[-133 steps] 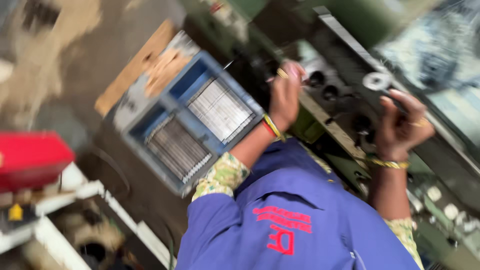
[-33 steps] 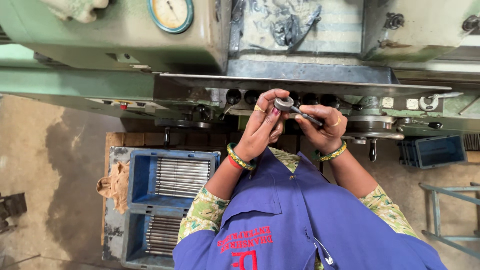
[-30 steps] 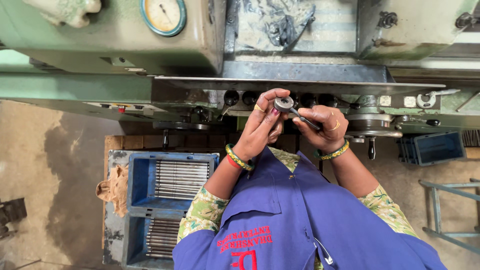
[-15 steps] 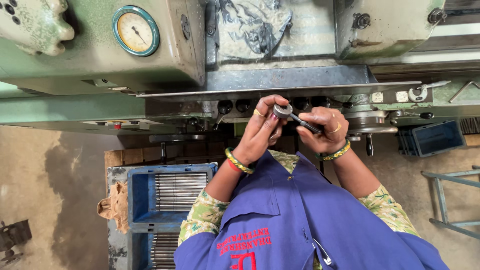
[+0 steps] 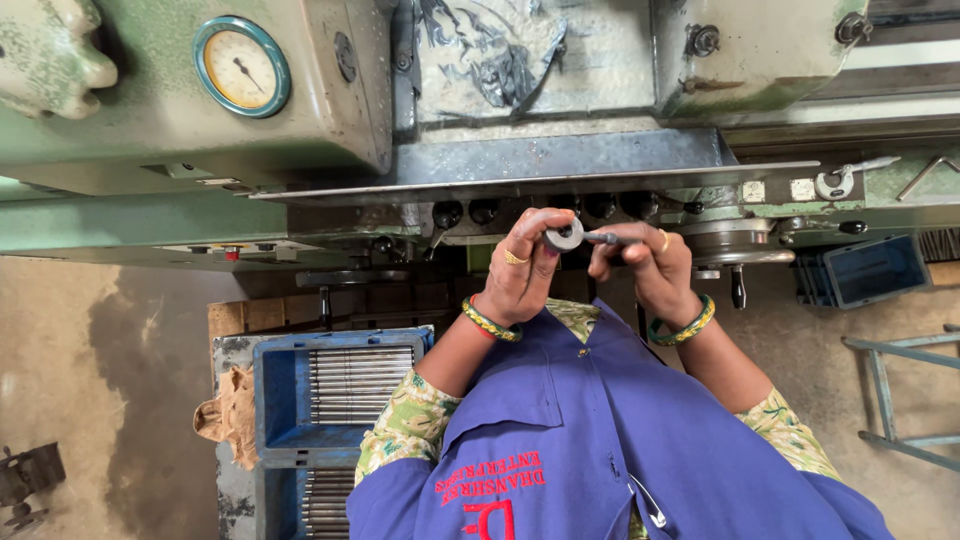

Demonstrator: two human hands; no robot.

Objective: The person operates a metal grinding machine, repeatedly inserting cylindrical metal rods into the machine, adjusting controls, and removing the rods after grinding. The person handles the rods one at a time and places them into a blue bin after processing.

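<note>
Observed from above: the left hand (image 5: 520,275) pinches a small grey metal ring (image 5: 565,236) at its rim, fingers closed on it, and the right hand (image 5: 645,262) is clamped round a slim dark metal gauge rod (image 5: 603,238) whose tip meets the ring's bore. Both are held in the air, just in front of the large green machine (image 5: 200,150), near its row of black knobs (image 5: 540,210). In my judgement the step in hand is checking or fitting the rod to the ring; to do it well the rod should stay square to the ring's face, the pinch should stay on the rim so the bore remains clear, and entry should be light and not forced. A drop is the main risk, since nothing lies beneath the hands but the floor. Markings: a round dial gauge with teal rim and cream face (image 5: 241,67) sits at the machine's upper left; small square pale plates (image 5: 778,190) lie on its right front; red lettering (image 5: 490,490) marks the blue work coat. Containers: a blue plastic crate of bright metal rods (image 5: 340,395) stands at lower left, a smaller blue bin (image 5: 875,270) at far right.
</note>
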